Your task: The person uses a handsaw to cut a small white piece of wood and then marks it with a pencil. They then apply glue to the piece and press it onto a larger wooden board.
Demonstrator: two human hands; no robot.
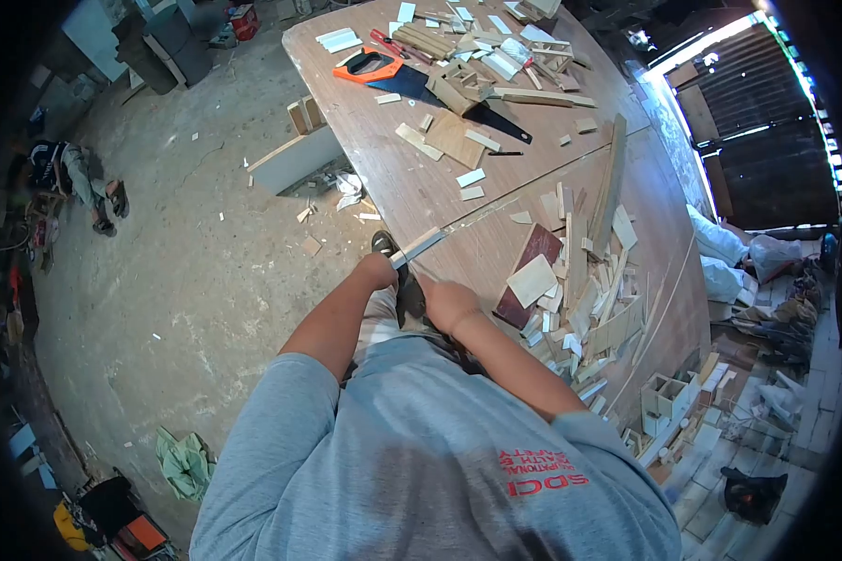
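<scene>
At the table's near left edge, a narrow wood strip (421, 247) with a pale grey face juts out over the floor. My left hand (376, 270) is closed at the strip's outer end. Close beside it, my right hand (447, 305) is curled below the strip, just off the table edge. A thin pale sliver shows between that hand and the strip; what the fingers hold is hidden. Farther up the table lies a handsaw (430, 91) with an orange and black handle, partly under wood pieces.
Wood offcuts (580, 304) pile up on the table (496, 234) to my right; more scraps (477, 47) lie at its far end. A grey-faced board (295, 161) stands on the floor by the left edge. At far left a person (70, 178) is seated.
</scene>
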